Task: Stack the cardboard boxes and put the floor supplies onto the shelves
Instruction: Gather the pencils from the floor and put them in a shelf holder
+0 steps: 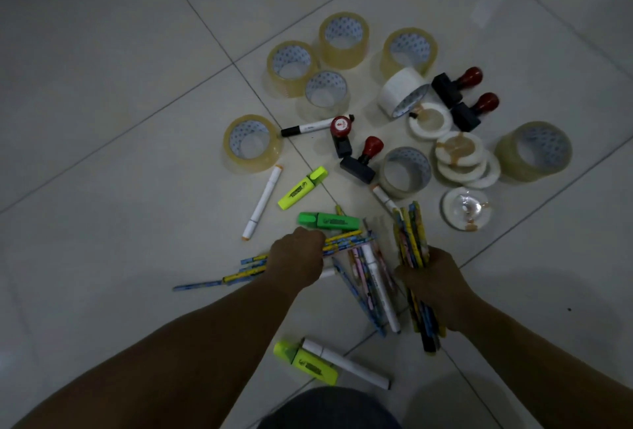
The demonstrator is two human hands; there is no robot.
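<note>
Supplies lie scattered on the tiled floor. My right hand grips a bundle of patterned pencils that stands nearly upright. My left hand is curled over several more patterned pencils lying flat, and it grips them. A green highlighter lies just beyond my left hand. Loose pencils and a white marker lie between my hands. No cardboard boxes or shelves are in view.
Several rolls of clear tape and white tape rings sit further out, with red-handled stamps among them. Yellow highlighters and white markers lie around. Near my knees lie a yellow highlighter and another marker.
</note>
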